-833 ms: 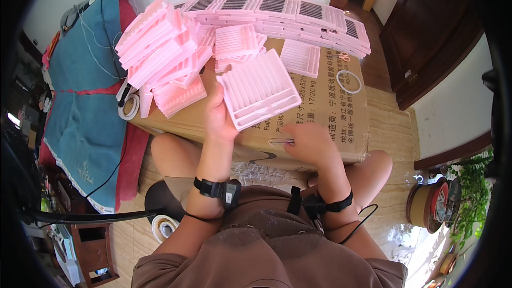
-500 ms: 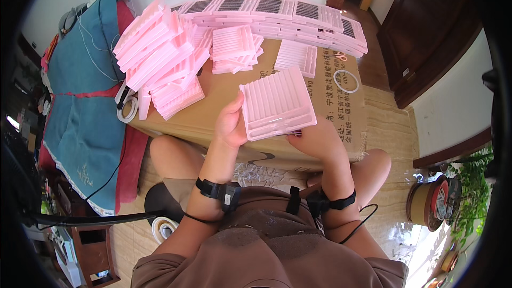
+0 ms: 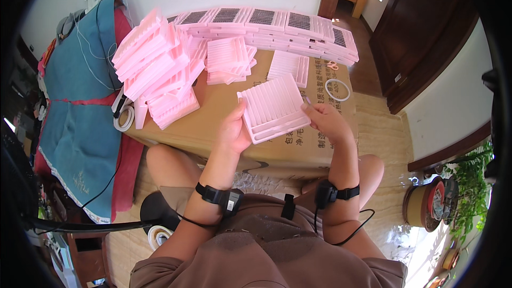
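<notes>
A pink plastic tray with ribbed slots is tilted toward me above the front of the cardboard box. My left hand grips its left edge, thumb on the rim and the other fingers mostly hidden beneath. At the tray's right edge, my right hand is closed in a pinch on a small thin stick-like piece, which pokes up past the fingertips; its kind is too small to tell. No contents show in the tray's slots.
On the cardboard box stand a leaning heap of pink trays, a smaller stack, and a single tray. A long row of trays with dark contents lines the back. A white ring and scissors lie at right.
My right hand has moved from below the tray's lower right corner to its right edge, where a thin piece now shows in the fingers. The tray has stayed in my left hand.
</notes>
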`<state>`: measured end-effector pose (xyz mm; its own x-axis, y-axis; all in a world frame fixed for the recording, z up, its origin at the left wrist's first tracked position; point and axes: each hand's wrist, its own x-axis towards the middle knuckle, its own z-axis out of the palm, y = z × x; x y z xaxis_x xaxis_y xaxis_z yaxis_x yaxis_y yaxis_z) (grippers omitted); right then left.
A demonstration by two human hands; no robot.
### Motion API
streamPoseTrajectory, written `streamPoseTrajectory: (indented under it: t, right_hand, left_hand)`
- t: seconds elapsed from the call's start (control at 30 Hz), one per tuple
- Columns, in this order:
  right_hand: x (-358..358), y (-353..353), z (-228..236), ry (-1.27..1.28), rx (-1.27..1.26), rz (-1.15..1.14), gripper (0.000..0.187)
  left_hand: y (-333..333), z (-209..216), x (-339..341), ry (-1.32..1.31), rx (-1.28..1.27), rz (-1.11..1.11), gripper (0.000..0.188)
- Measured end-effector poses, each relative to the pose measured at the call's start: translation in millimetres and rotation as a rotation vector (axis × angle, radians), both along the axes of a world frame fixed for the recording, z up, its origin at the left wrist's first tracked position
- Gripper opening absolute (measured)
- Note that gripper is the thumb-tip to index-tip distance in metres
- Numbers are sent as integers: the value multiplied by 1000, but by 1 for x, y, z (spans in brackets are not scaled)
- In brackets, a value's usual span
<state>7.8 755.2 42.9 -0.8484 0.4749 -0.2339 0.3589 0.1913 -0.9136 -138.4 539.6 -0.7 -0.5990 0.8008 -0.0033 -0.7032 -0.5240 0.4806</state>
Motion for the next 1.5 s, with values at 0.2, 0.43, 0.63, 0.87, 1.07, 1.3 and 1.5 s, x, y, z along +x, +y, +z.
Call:
streamPoseTrajectory:
  t: [0.2,0.43,0.63,0.87,1.07,1.3,1.5]
  right_hand:
    - [-5,16,-1,42,-182,-31,37]
    - [-38,72,-15,105,-18,-482,51]
    - [-33,91,-34,64,341,-449,42]
    - [-24,60,-45,173,353,-376,37]
    - [-22,29,-39,245,317,-303,35]
    - [-34,-2,-1,268,-71,-272,44]
    - [-39,-15,-1,494,-531,-432,42]
  left_hand:
    - [-4,-3,3,622,-484,167,64]
    - [-36,0,1,1013,-423,-687,64]
    - [-14,10,-21,1010,-837,39,42]
    - [30,17,-107,1588,-1245,1017,28]
    - [42,30,-132,1609,-1521,736,23]
    - [28,56,-70,1774,-906,882,16]
    - [-1,37,-7,1734,-624,569,22]
